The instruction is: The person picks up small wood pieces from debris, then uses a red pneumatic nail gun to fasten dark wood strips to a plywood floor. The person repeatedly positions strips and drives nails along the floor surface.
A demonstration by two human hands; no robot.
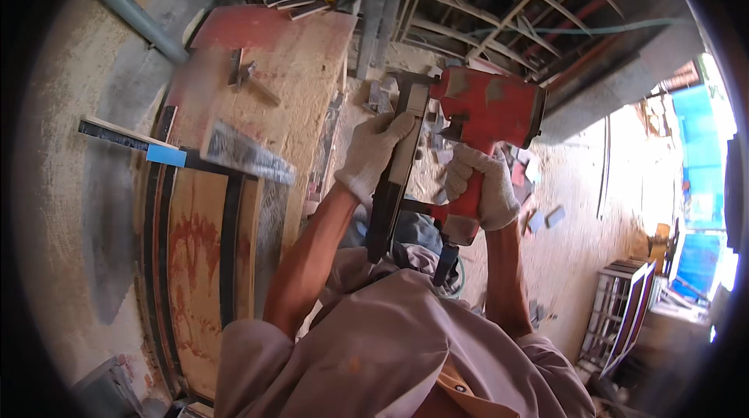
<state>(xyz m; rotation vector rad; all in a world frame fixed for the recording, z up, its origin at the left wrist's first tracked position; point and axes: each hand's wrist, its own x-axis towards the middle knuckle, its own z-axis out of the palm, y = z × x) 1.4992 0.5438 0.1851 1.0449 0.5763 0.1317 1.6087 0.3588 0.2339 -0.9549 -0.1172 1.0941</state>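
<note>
I hold a scuffed red nail gun [493,110] up in front of my chest. Around its handle closes my right hand [490,188], in a white knit glove. My left hand [368,154], gloved alike, grips the long dark and metal magazine, its thumb lying along the metal strip. The air fitting at the handle's lower end points toward my shirt. Left of my hands is a wooden workbench [312,78], on which a hammer [265,92] lies.
A dark strip with blue tape [167,156] crosses the boards at the left. Lattice wooden frames [507,20] stand at the back, with a pale hose [616,28] across them. Offcuts [555,217] litter the floor; a slatted frame stack [616,313] sits lower right.
</note>
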